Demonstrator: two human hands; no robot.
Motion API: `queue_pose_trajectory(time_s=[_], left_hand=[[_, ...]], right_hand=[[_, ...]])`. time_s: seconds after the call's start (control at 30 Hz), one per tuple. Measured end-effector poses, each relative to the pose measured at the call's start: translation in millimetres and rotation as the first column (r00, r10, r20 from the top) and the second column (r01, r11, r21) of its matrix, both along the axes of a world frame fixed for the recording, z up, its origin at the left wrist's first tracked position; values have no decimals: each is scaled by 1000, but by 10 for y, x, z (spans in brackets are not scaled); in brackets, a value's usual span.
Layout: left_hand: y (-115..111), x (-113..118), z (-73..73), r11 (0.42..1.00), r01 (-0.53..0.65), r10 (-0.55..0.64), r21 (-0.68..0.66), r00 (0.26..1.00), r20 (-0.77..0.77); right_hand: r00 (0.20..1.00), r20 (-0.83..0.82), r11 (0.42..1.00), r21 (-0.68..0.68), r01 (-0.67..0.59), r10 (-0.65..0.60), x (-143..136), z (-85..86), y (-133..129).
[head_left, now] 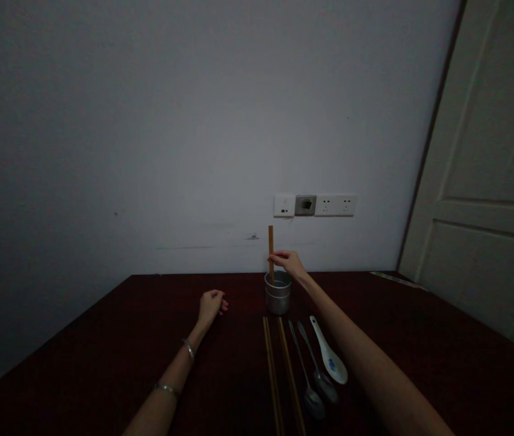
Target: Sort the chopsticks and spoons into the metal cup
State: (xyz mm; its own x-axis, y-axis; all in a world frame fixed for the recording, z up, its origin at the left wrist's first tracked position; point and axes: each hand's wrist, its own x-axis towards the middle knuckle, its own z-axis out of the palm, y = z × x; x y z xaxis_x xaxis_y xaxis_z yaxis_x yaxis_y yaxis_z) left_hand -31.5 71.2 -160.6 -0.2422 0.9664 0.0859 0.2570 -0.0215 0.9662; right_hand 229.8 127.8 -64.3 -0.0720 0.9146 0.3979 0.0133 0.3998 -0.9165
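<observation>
My right hand [287, 260] pinches upright wooden chopsticks [270, 242] between thumb and fingers. Their lower ends go down inside a grey metal cup [278, 301], where the wall hides them. My left hand [212, 304] rests on the table to the left of the cup, fingers loosely curled in, with nothing visible in it. In front of the cup lie more wooden chopsticks [271, 369] in two narrow groups, side by side. To their right are two metal spoons [315, 404] and a white ceramic soup spoon [330, 358] with a blue mark, near my right forearm.
Everything stands on a dark red-brown table [102, 357] pushed against a grey wall [193, 133]. Sockets and switch plates [324, 206] are set in the wall behind the cup. A pale panelled door [488, 181] rises at the right, and a thin patterned strip [397, 280] lies by it.
</observation>
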Motion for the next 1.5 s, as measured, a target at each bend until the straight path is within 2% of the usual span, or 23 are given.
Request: queue_pose_trajectory(time_s=[0.4, 0.63, 1.3, 1.5], left_hand=[[-73, 30, 76, 1000, -7, 8, 21, 1000, -7], [-56, 24, 52, 999, -30, 30, 28, 1000, -5], [-57, 14, 68, 999, -27, 27, 19, 1000, -15], [-50, 11, 51, 999, -34, 34, 20, 999, -15]], right_hand=[[1000, 14, 1000, -29, 3, -3, 4, -155, -16], [1000, 20, 1000, -29, -10, 10, -12, -186, -58], [1000, -6, 996, -89, -13, 13, 15, -193, -60], [999, 33, 996, -85, 14, -11, 30, -188, -71]])
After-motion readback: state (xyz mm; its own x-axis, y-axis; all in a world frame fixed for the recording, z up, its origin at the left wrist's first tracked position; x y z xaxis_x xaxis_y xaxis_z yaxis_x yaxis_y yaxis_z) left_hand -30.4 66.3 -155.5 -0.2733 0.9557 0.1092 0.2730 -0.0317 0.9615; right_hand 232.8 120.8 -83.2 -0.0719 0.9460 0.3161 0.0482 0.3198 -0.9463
